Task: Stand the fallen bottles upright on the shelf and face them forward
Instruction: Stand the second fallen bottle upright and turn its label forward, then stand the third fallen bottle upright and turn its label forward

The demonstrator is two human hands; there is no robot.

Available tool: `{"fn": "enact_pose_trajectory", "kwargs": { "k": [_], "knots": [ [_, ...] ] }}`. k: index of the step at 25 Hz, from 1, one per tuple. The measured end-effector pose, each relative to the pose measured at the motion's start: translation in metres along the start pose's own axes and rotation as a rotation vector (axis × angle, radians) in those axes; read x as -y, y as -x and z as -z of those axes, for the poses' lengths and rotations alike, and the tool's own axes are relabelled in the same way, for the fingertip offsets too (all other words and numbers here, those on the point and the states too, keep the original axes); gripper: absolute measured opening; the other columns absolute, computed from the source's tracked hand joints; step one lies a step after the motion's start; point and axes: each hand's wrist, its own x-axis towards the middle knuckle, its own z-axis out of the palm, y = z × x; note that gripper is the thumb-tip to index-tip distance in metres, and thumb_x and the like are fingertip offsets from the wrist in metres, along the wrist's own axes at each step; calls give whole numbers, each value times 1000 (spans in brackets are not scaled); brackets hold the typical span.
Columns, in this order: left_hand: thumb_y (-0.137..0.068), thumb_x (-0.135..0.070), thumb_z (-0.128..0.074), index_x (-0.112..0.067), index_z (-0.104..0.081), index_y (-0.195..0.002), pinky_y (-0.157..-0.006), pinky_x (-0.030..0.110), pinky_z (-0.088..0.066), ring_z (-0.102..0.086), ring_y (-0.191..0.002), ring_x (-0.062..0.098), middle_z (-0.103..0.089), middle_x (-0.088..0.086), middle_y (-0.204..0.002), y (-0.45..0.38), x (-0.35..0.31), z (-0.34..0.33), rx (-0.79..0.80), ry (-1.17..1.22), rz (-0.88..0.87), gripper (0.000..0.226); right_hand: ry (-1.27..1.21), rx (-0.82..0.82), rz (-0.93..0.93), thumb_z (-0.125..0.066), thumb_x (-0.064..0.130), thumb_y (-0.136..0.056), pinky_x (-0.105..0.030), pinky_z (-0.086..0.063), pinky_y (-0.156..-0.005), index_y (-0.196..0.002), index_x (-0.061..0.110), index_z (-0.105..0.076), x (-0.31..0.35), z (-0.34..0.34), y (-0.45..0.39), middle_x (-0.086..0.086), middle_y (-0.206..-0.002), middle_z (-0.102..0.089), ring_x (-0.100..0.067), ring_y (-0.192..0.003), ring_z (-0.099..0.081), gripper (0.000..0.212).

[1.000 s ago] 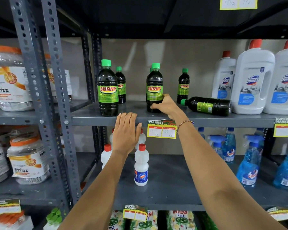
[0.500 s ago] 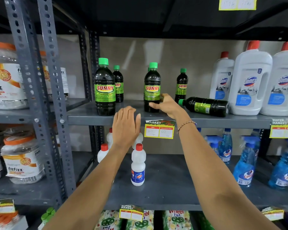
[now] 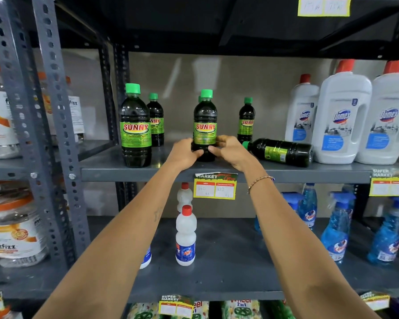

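Note:
Dark Sunny bottles with green caps stand on the grey middle shelf (image 3: 115, 168). My left hand (image 3: 184, 153) and my right hand (image 3: 228, 150) wrap the base of the upright centre bottle (image 3: 205, 125), whose label faces me. Another upright bottle (image 3: 135, 127) stands at the left front, with a smaller-looking one (image 3: 156, 120) behind it and one more (image 3: 246, 120) at the back right. One bottle (image 3: 279, 151) lies on its side just right of my right hand, cap pointing left.
Large white Domex jugs (image 3: 341, 120) crowd the shelf's right end, touching the fallen bottle's base. Below hang price tags (image 3: 214, 187); white red-capped bottles (image 3: 186, 236) and blue spray bottles (image 3: 336, 229) stand on the lower shelf. A grey upright post (image 3: 53, 134) borders the left bay of jars.
My left hand rose from below the shelf edge and closed on the centre bottle's base. My right hand stayed on that bottle. The view shifted slightly.

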Motion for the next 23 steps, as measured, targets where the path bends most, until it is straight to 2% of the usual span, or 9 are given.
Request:
{"fn": "enact_pose_trajectory", "kwargs": {
  "k": [8, 10, 14, 20, 21, 23],
  "knots": [
    [-84, -22, -70, -9, -58, -125, -99, 33, -45, -58, -115, 20, -64, 9, -124, 28, 1, 8, -88, 128, 6, 45, 35, 65, 58, -59, 3, -92, -14, -46, -77, -134, 1, -49, 4, 5, 26, -13, -131, -59, -18, -115, -55, 44],
    [-83, -23, -70, -10, -58, -126, -99, 33, -45, -58, -115, 19, -63, 8, -124, 36, -2, 8, -101, 134, 3, 46, 26, 75, 70, -59, 4, -92, -16, -47, -81, -135, 2, -48, 6, 6, 34, -12, -132, -59, -17, -114, -55, 44],
    [-85, -22, -69, -10, -58, -126, -96, 27, -43, -59, -114, 17, -64, 7, -124, 49, -9, 9, -126, 128, 9, 44, 21, 82, 116, -58, 6, -93, -27, -44, -97, -136, 2, -48, 7, 7, 49, -12, -134, -58, -17, -118, -54, 44],
    [-86, -23, -67, -9, -56, -127, -98, 27, -42, -58, -115, 18, -63, 9, -125, 59, -13, 5, -135, 151, 35, 44, -11, 65, 121, -58, 7, -93, -27, -43, -97, -137, 3, -46, 8, 6, 60, -11, -135, -57, -15, -117, -53, 46],
    [-86, -22, -67, -7, -57, -126, -95, 25, -43, -60, -112, 19, -64, 10, -122, 63, -14, 4, -179, 166, 37, 43, -10, 45, 114, -58, 8, -94, -27, -43, -97, -138, 3, -45, 8, 7, 63, -9, -134, -57, -13, -115, -52, 47],
    [-89, -22, -64, -4, -61, -116, -88, 29, -49, -63, -96, 18, -68, 11, -108, 72, -16, -3, -387, 164, -25, 33, 15, -33, 101, -57, 11, -94, -30, -44, -100, -138, 4, -45, 6, 10, 66, -6, -129, -57, -12, -112, -51, 46]
  ]
}}
